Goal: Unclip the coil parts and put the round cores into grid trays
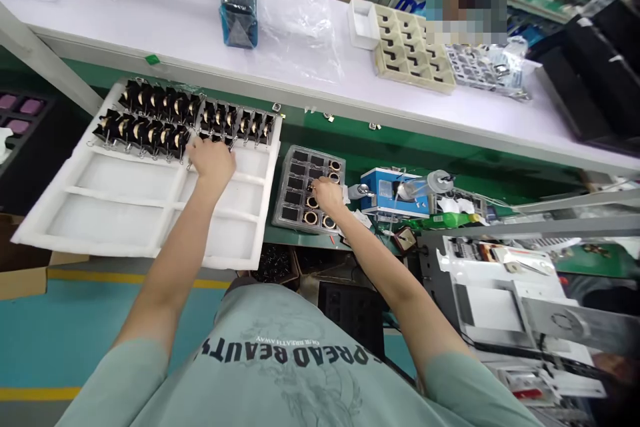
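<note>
A large white foam tray [120,203] with several compartments lies at the left. Rows of black clipped parts [150,137] with metal clips fill its back compartments. Over the front edge of those rows is my left hand [213,159], fingers curled down among the black parts; what it grips, if anything, is hidden. A clear plastic tray [277,213] with dark squares and gold-rimmed round pieces [311,217] sits in the middle. My right hand [328,195] reaches into this tray with its fingertips pinched together, and any piece between them is too small to make out.
A blue box [395,195], a clear bottle [425,184] and a green bottle [445,221] stand right of the clear tray. On the shelf above are a beige compartment tray [415,80], a wrapped black stack [239,0] and plastic bags. Equipment fills the right side.
</note>
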`<state>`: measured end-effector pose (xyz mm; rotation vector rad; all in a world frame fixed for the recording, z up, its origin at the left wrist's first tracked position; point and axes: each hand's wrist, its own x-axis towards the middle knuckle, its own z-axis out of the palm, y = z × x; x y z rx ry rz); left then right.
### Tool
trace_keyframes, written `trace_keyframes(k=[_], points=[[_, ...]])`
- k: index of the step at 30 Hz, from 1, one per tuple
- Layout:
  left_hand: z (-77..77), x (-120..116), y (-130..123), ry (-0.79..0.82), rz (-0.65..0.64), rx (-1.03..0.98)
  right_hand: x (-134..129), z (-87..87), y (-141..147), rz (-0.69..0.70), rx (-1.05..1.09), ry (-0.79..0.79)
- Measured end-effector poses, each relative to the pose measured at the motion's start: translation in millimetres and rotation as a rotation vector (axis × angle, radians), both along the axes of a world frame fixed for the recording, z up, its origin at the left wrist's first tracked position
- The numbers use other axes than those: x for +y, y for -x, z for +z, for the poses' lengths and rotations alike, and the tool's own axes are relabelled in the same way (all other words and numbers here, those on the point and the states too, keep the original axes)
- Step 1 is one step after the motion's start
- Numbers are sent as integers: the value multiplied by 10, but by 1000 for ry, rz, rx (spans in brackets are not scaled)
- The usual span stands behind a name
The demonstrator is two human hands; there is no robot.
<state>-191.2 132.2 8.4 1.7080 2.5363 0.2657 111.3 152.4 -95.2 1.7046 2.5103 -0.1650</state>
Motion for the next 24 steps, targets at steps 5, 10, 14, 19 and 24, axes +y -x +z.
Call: trace_keyframes(k=[5,10,14,19,24], points=[[105,17,48,8,7,-64,-65,-68,-2,-11,-51,20],[434,-376,49,-202,20,-409,-282,-208,22,-6,2,32],[400,-979,-381,-325,-22,-1172,-303,-266,16,-73,124,7],[-39,-1646,-1193,-39,96,-1827,-117,-206,-28,-301,366,-11],[-333,-1771,-1528,35,203,-1943,-563,-19,-194,-491,835,100]])
